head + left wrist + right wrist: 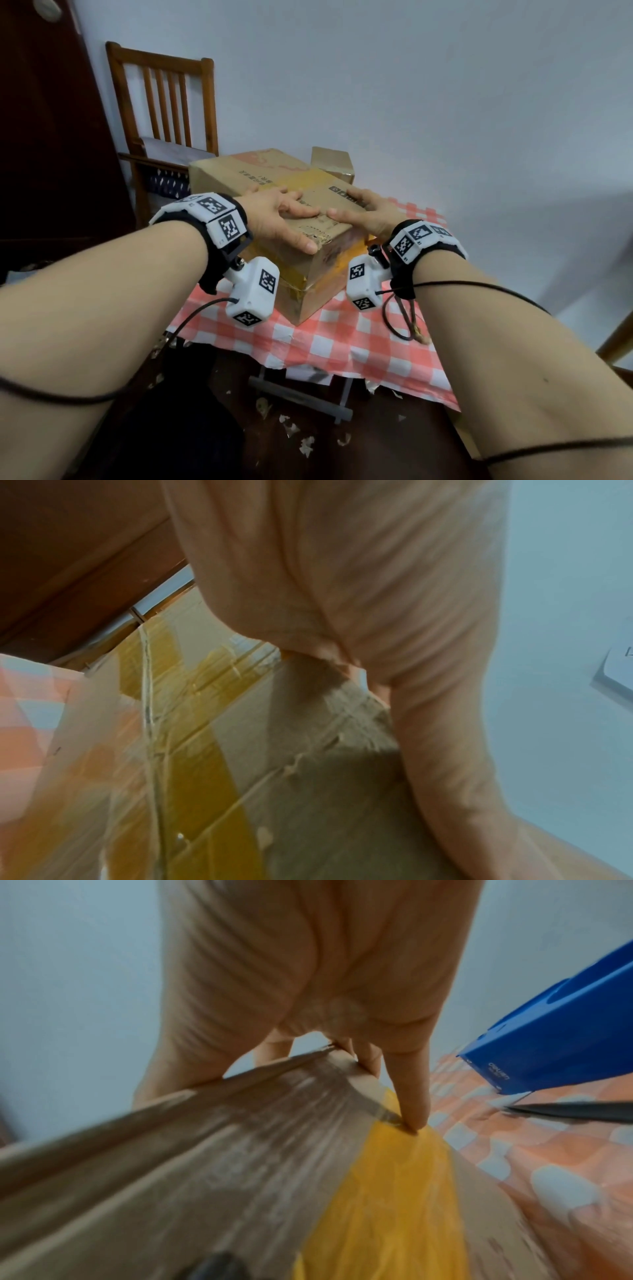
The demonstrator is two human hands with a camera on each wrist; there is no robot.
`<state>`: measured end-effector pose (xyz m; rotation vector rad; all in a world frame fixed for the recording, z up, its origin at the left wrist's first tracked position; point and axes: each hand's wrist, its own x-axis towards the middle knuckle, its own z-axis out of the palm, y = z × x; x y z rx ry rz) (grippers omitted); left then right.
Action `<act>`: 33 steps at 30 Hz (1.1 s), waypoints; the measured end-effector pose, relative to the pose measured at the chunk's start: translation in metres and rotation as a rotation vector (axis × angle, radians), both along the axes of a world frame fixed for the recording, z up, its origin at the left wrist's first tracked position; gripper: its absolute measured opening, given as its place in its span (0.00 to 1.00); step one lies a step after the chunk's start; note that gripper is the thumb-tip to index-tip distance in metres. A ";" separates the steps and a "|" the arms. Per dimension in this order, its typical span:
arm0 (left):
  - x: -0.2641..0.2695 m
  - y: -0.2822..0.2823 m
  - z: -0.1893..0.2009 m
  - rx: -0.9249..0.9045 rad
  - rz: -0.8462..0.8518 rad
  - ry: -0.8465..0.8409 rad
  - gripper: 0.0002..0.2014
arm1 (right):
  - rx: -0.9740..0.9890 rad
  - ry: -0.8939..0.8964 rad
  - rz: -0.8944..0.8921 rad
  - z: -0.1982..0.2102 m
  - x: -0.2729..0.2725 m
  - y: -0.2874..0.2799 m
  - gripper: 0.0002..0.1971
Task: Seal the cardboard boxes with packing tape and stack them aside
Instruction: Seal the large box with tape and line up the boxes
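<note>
A large brown cardboard box lies on the checked tablecloth, its flaps down and old yellow tape across the top. My left hand lies flat on the near top edge, fingers straight, thumb at the corner. My right hand presses flat on the top beside it. From the left wrist, the palm sits over the box, which carries yellow tape strips. From the right wrist, one finger of my right hand reaches down the box's side onto yellow tape.
A smaller cardboard box stands behind the large one by the wall. A blue tape dispenser and a dark scissor blade lie on the cloth right of the box. A wooden chair stands at the back left.
</note>
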<state>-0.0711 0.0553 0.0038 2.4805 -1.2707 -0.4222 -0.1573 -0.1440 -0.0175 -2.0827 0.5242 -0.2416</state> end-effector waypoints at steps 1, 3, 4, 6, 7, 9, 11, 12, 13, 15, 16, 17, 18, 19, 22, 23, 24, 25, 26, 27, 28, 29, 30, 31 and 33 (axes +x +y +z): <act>-0.001 0.000 0.000 -0.006 0.001 -0.003 0.48 | 0.000 -0.004 0.002 0.000 0.000 0.001 0.48; -0.003 0.001 0.002 -0.010 0.008 0.000 0.47 | -0.001 -0.006 0.002 0.000 0.001 0.002 0.45; -0.004 0.001 0.003 -0.008 0.011 0.005 0.47 | -0.012 -0.001 -0.008 0.000 0.002 0.002 0.47; -0.006 0.001 0.004 0.005 0.013 0.011 0.48 | -0.034 0.003 -0.015 0.002 0.001 0.004 0.50; -0.008 0.000 0.006 0.013 0.013 0.015 0.49 | -0.034 0.010 -0.015 0.003 -0.001 0.006 0.50; -0.011 -0.001 0.008 0.035 0.021 0.012 0.50 | -0.048 0.016 -0.008 0.004 -0.004 0.008 0.47; -0.016 -0.002 0.013 0.053 0.041 0.016 0.51 | -0.110 0.029 0.031 0.004 -0.007 0.011 0.41; -0.018 -0.003 0.015 0.047 0.053 0.044 0.51 | -0.135 0.029 0.041 0.004 -0.010 0.013 0.40; -0.022 -0.004 0.018 0.027 0.059 0.087 0.51 | -0.141 0.026 0.045 0.004 -0.014 0.014 0.39; -0.029 -0.009 0.022 -0.032 0.086 0.177 0.46 | -0.088 -0.023 0.055 0.004 -0.023 0.014 0.31; -0.032 -0.012 0.022 -0.056 0.107 0.184 0.43 | -0.037 -0.026 0.042 0.003 -0.029 0.013 0.28; -0.035 -0.014 0.022 -0.067 0.130 0.170 0.41 | 0.006 -0.025 0.011 0.002 -0.037 0.015 0.28; -0.038 -0.016 0.023 -0.068 0.151 0.157 0.39 | 0.024 -0.015 -0.027 -0.001 -0.045 0.013 0.29; -0.040 -0.019 0.023 -0.056 0.163 0.148 0.37 | 0.032 -0.005 -0.058 -0.004 -0.051 0.009 0.31; -0.051 -0.032 0.029 -0.077 0.163 0.108 0.16 | 0.007 0.062 -0.210 -0.017 -0.067 -0.012 0.35; -0.058 -0.038 0.032 -0.125 0.159 0.074 0.14 | -0.027 0.080 -0.247 -0.020 -0.072 -0.021 0.32; -0.064 -0.045 0.033 -0.189 0.155 0.041 0.18 | -0.096 0.108 -0.274 -0.022 -0.079 -0.028 0.26; -0.071 -0.054 0.033 -0.252 0.148 0.019 0.22 | -0.165 0.126 -0.298 -0.023 -0.086 -0.035 0.20; -0.078 -0.063 0.032 -0.303 0.128 0.009 0.23 | -0.211 0.142 -0.321 -0.026 -0.093 -0.044 0.16; -0.086 -0.073 0.031 -0.332 0.097 0.008 0.22 | -0.234 0.159 -0.347 -0.029 -0.098 -0.052 0.14; -0.092 -0.083 0.027 -0.336 0.063 0.010 0.21 | -0.249 0.185 -0.376 -0.033 -0.103 -0.062 0.12; -0.097 -0.092 0.023 -0.323 0.028 0.009 0.20 | -0.273 0.203 -0.400 -0.037 -0.107 -0.071 0.11; -0.101 -0.101 0.018 -0.297 -0.004 0.003 0.19 | -0.294 0.219 -0.413 -0.041 -0.111 -0.078 0.11; -0.104 -0.110 0.011 -0.269 -0.031 -0.008 0.19 | -0.317 0.234 -0.417 -0.045 -0.115 -0.086 0.12; -0.108 -0.124 -0.002 -0.220 -0.058 -0.030 0.18 | -0.366 0.271 -0.417 -0.055 -0.118 -0.097 0.16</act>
